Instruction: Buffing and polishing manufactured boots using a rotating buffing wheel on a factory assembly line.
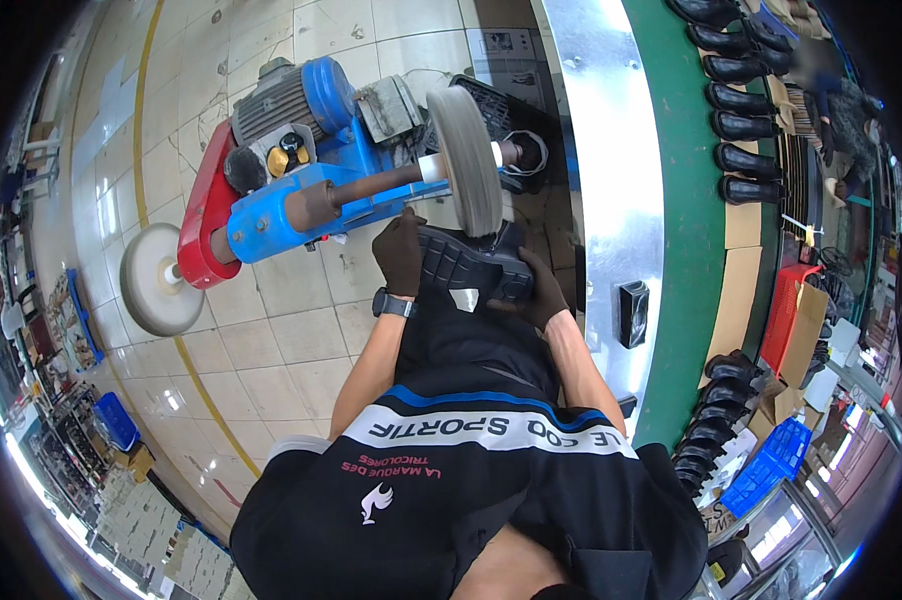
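- Shoe: black, lug-soled shoe (458,264) sits right under the lower rim of the upright grey disc-shaped wheel (474,165). Sole faces the wearer, upper side faces the wheel. Looks like contact, but the exact touch line is hidden.
- Doing it well: I'd use light, even pressure and turn the shoe in small arcs so no spot gets overworked. A steady two-ended hold should resist the rim's drag; a loose end could kick.
- Clearance: left fingers look near the brown metal shaft (381,184) in this view; depth unclear. I'd hold both gloves off rim and shaft. Can't tell from a still if the wheel is spinning.
- Left hand (398,254): dark glove, curled closed at the shoe's left end, seems to grip its edge. Fingers partly hidden. Black watch (393,304) on that wrist, worth watching near rotating parts.
- Right hand (544,291): dark glove, wrapped on the heel end at the right, thumb side toward the sole. Grip looks closed, far fingertips out of sight.
- Machine: blue metal housing (271,212) carries the shaft, left of the wheel.
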`<state>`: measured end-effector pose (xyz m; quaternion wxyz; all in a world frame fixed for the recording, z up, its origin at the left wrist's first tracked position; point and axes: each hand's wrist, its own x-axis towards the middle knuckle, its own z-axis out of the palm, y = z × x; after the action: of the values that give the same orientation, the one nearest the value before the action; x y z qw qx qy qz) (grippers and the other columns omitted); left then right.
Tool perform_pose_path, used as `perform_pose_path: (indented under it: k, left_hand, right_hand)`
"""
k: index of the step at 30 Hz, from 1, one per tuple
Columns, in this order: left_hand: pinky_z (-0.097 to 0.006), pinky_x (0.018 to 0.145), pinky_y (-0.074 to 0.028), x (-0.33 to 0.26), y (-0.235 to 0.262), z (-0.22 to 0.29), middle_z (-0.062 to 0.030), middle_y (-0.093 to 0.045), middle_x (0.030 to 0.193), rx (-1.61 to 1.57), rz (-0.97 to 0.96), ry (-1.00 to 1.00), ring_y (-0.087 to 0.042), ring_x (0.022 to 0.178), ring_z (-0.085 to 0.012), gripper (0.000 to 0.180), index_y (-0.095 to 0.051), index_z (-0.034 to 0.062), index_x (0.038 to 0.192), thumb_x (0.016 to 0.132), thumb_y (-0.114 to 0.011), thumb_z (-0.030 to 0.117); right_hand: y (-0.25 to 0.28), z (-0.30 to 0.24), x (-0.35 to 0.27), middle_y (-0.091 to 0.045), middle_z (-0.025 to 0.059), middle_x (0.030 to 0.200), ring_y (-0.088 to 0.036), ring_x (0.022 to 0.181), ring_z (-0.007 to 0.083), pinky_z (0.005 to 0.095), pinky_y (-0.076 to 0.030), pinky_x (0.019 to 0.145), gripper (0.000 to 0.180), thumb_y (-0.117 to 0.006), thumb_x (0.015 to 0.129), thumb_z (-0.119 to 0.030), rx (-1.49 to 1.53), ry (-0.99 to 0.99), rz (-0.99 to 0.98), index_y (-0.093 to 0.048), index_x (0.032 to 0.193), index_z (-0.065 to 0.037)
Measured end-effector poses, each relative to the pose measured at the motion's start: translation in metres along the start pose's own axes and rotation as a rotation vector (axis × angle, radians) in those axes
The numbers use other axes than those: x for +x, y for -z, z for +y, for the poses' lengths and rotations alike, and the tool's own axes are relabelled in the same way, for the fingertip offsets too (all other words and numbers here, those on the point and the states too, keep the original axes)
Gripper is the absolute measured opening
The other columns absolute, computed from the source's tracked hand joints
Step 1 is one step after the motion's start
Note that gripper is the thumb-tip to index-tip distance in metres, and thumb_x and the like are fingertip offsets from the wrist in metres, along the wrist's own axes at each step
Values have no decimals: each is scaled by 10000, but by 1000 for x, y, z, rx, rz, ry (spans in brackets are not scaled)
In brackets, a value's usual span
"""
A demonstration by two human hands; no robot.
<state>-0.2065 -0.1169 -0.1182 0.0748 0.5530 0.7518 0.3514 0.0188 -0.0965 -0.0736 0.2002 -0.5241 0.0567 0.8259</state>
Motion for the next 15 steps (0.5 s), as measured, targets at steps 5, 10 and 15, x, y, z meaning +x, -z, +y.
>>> perform_pose_path:
  k: [5,10,15]
  left_hand:
    - [-335,427,-422,63,29,55,-98,-575,629,149,-90,-198,-559,496,-238,61,-579,67,809,798,-548,117]
    - [-366,427,-444,100,20,93,-63,-564,611,108,-207,-670,-574,521,-225,105,-577,93,805,702,-566,99]
    - [-362,436,-451,105,-5,143,-59,-564,601,-46,-372,-1005,-580,528,-231,71,-594,86,767,702,-570,103]
  right_hand:
    - [-2,25,11,-575,61,1064,-539,980,241,444,-465,814,361,-532,838,-314,-95,49,-45,-500,1127,-100]
    - [-1,53,24,-517,120,1150,-516,1034,215,344,-432,898,763,-785,608,-190,-568,387,-181,-366,1221,-18]
    - [-22,50,1,-505,100,1169,-516,1035,211,335,-425,908,780,-795,588,-198,-1016,678,-49,-375,1225,-37]
